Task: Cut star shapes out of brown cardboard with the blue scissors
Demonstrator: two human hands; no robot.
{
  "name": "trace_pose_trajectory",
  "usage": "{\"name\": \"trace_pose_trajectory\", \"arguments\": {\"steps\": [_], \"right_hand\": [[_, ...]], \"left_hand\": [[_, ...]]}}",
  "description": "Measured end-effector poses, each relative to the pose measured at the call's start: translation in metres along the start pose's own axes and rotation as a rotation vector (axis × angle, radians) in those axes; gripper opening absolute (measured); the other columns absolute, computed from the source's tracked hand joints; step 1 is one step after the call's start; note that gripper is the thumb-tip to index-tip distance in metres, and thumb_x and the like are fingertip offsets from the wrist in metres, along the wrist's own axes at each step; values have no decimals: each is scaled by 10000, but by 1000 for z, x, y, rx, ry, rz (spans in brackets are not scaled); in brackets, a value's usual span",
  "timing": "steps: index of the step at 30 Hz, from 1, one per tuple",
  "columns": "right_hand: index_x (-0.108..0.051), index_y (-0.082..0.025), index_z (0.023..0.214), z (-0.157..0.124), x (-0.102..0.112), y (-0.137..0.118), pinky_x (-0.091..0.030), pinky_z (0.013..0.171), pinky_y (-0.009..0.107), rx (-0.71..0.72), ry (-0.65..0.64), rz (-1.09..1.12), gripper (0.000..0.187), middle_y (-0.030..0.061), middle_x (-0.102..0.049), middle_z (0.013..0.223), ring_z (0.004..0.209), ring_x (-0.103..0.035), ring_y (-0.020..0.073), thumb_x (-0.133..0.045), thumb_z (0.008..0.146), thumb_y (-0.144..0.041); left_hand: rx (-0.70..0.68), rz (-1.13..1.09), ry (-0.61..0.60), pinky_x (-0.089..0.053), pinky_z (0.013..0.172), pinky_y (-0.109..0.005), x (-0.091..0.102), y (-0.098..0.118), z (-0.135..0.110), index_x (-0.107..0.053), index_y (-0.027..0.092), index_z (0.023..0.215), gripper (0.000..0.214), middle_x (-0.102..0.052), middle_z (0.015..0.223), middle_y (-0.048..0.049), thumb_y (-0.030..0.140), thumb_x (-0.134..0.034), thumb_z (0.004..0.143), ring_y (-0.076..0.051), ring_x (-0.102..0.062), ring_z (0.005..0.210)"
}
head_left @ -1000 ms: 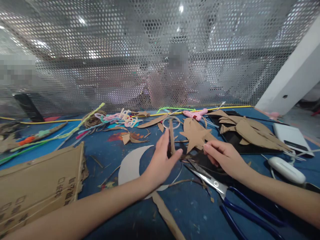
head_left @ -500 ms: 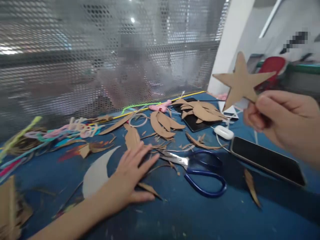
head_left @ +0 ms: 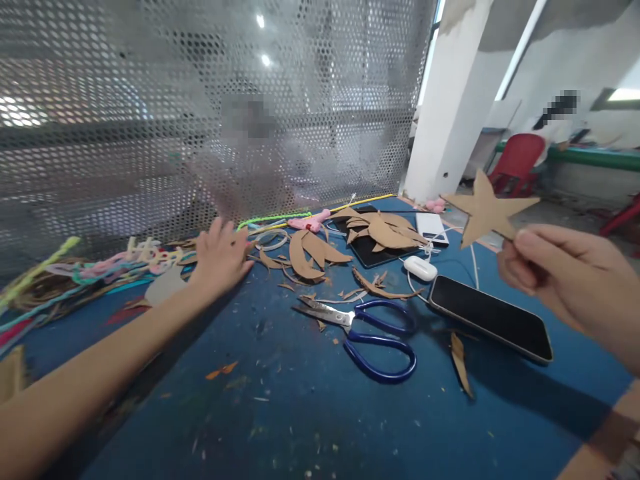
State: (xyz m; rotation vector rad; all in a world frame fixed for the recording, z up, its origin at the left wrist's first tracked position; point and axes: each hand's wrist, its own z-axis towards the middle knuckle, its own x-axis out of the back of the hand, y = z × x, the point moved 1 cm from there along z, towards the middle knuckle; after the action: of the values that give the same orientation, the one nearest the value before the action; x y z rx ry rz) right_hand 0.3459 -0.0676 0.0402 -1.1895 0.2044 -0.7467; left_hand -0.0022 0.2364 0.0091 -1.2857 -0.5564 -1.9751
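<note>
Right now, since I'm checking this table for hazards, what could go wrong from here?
The scissors lie with bare blades pointing toward the left arm's side, so the left hand might catch them if it sweeps back. The right hand pinches the cardboard star by one point, which could bend.

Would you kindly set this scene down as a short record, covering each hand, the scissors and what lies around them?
Right hand: pinches a cardboard star, raised above the blue table
Left hand: fingers spread, beside colourful cords; palm hidden
Scissors: blue-handled, lying on the table, blades slightly apart
Phone: dark screen, right of the scissors
Cardboard cutouts: piled on a black panel
</note>
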Motion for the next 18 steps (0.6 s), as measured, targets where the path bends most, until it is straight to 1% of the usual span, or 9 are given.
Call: {"name": "trace_pose_trajectory", "arguments": {"steps": [2,4,5,6,7,9,12,15,18], "right_hand": [[-535,-209,601,7,-11,6,-303,461,303,-34,-36,87,313,-23,-423,495,474,-422,117,-596,872,-355],[-558,-203,633,18,-27,11,-286,455,290,-28,-48,186,276,-36,-421,486,462,-410,105,-602,871,-335],[-571,-199,654,24,-36,14,-278,453,285,-13,-50,221,259,-43,-420,478,451,-402,99,-604,872,-334],[-580,-195,669,31,-45,18,-271,450,280,-1,-57,249,250,-47,-424,470,440,-394,94,-607,870,-340],[-582,-192,675,36,-54,23,-266,448,276,2,-62,273,247,-50,-432,466,432,-387,90,-614,866,-346],[-581,-191,689,43,-69,33,-259,442,269,-11,-94,319,248,-58,-433,454,419,-379,88,-621,857,-370],[-575,-192,701,44,-78,48,-271,446,262,-46,-146,304,273,-59,-447,456,421,-386,88,-603,867,-406],[-572,-196,704,39,-73,56,-287,456,264,-88,-178,253,292,-56,-443,460,430,-386,91,-587,876,-431],[-576,-209,702,37,-67,58,-297,454,269,-128,-185,251,296,-51,-428,465,435,-386,99,-595,864,-456]], "left_hand": [[-189,-135,-51,-221,1086,-611,13,55,-10,-543,153,1273,465,-429,1426,-187,309,-529,835,-393,-240,1396],[-407,-351,-230,-336,1056,-513,19,126,-30,-596,206,1220,382,-521,1337,-136,330,-483,877,-312,-444,1272],[-540,-445,-346,-374,1024,-493,19,162,-42,-616,236,1202,382,-555,1297,-126,396,-497,876,-301,-502,1207],[-661,-513,-417,-366,1017,-517,17,196,-54,-626,264,1200,444,-569,1279,-132,507,-527,842,-323,-507,1195],[-721,-546,-427,-311,1034,-575,13,225,-65,-620,285,1220,538,-559,1292,-146,601,-549,790,-370,-459,1244],[-726,-572,-367,-229,1017,-671,3,266,-82,-548,333,1311,645,-491,1376,-164,660,-545,756,-449,-311,1342],[-750,-557,-299,-225,1005,-671,-11,289,-92,-492,350,1357,606,-418,1442,-171,646,-431,832,-430,-246,1382],[-791,-481,-240,-287,991,-618,-13,288,-91,-510,365,1335,531,-455,1406,-160,601,-359,885,-387,-351,1331],[-832,-418,-131,-395,920,-487,-7,289,-89,-380,421,1411,509,-507,1344,-138,526,-363,914,-321,-488,1200]]}}
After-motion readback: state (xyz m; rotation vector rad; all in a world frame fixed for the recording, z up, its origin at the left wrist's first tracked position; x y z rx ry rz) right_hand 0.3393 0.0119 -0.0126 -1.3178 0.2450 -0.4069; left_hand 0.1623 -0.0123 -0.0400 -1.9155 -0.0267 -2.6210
